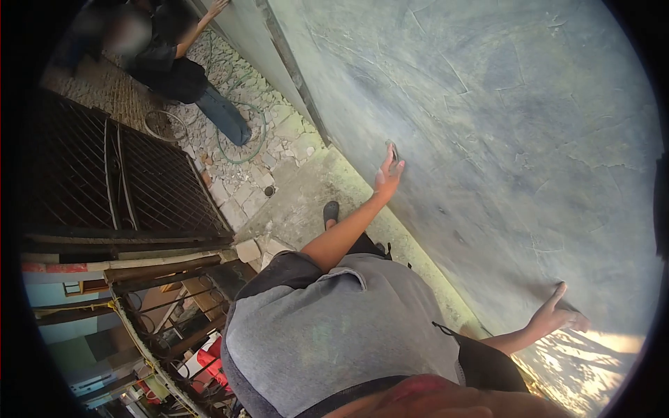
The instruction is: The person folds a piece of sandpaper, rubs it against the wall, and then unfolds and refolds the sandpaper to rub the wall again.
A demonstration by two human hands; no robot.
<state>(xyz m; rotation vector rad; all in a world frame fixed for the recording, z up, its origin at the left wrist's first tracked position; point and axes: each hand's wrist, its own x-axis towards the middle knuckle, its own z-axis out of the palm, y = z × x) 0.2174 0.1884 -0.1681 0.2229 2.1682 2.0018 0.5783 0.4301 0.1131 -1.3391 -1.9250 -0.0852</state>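
Note:
A large grey, smeared wall (488,111) fills the right side of the head view. My left hand (389,174) is raised against its lower left part, fingers stretched out and slightly apart. A small dark patch shows beside its fingertips; whether it is a shadow or a thin object is unclear. Farther right and lower, my right hand (556,318) rests at the wall with one finger pointing away from the others. Its shadow falls on the surface, and nothing can be made out in it.
A co-worker (178,76) at the upper left reaches a hand to the wall. A green hose (263,132) lies on broken paving (282,118). A metal lattice gate (77,167) stands left. A concrete strip (300,195) runs beside the wall. Red items (212,362) lie at lower left.

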